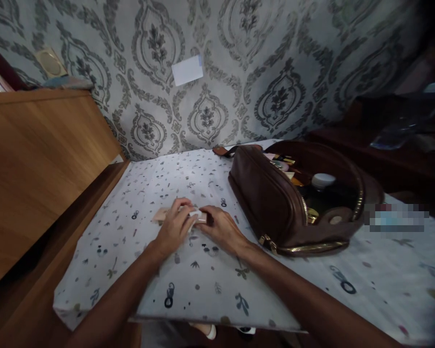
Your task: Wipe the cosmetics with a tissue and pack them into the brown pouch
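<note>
My left hand (174, 224) and my right hand (221, 226) meet low over the patterned cloth. Between their fingertips is a small white and pale pink object (202, 217), its kind too small and blurred to tell. Both hands are closed on it, the right from its right end and the left from its left side. A flat beige piece (160, 215) sticks out to the left from under my left hand; whether it is joined to the small object is hidden. Right of my hands stands a brown toiletry bag (264, 193), unzipped and wide open.
A white-capped container (323, 181) and several small items sit in the bag. The white printed cloth (188, 179) covers the table up to the wallpapered wall (206, 116). A wooden cabinet (47, 145) borders the left. A clear bottle (393, 133) lies on dark furniture at right.
</note>
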`<state>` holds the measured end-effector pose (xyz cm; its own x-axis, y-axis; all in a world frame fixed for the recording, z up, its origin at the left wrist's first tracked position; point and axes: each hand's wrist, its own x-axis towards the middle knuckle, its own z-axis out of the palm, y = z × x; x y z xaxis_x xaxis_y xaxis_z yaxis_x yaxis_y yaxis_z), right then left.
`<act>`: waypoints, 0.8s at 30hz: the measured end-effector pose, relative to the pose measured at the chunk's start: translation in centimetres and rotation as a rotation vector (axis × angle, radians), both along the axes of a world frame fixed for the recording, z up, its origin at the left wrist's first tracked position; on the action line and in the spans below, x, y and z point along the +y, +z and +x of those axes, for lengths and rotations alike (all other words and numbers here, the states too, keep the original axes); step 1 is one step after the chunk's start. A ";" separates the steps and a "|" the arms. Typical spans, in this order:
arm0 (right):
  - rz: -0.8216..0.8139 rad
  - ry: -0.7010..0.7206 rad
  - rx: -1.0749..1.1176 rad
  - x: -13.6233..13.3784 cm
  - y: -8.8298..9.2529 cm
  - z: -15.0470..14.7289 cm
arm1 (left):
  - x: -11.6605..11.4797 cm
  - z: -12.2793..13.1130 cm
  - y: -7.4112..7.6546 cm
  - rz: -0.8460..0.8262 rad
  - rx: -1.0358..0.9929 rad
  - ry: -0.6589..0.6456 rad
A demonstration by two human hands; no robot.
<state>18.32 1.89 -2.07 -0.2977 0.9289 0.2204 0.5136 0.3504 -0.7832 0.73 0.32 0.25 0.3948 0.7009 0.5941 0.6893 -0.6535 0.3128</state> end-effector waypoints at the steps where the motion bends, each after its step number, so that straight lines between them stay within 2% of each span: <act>1: 0.025 0.005 -0.023 0.1 -0.1 0.0 | -0.2 0.3 -0.1 -0.011 0.036 -0.047; 3: 0.058 0.019 -0.050 0.3 -0.3 0.1 | -0.6 0.7 -0.2 -0.026 0.095 -0.108; 6: 0.074 0.028 -0.056 0.6 -0.7 0.2 | -0.6 0.8 -0.2 -0.027 0.148 -0.086; 12: 0.056 0.020 -0.077 0.7 -0.6 0.3 | 0.8 -0.8 -0.2 -0.014 0.133 0.080; 19: 0.038 0.009 -0.093 0.4 0.1 0.4 | 4.0 -5.7 -1.0 -0.162 0.171 0.377; 24: 0.040 0.030 -0.145 0.4 0.6 0.6 | 4.8 -8.0 -1.7 -0.182 0.163 0.486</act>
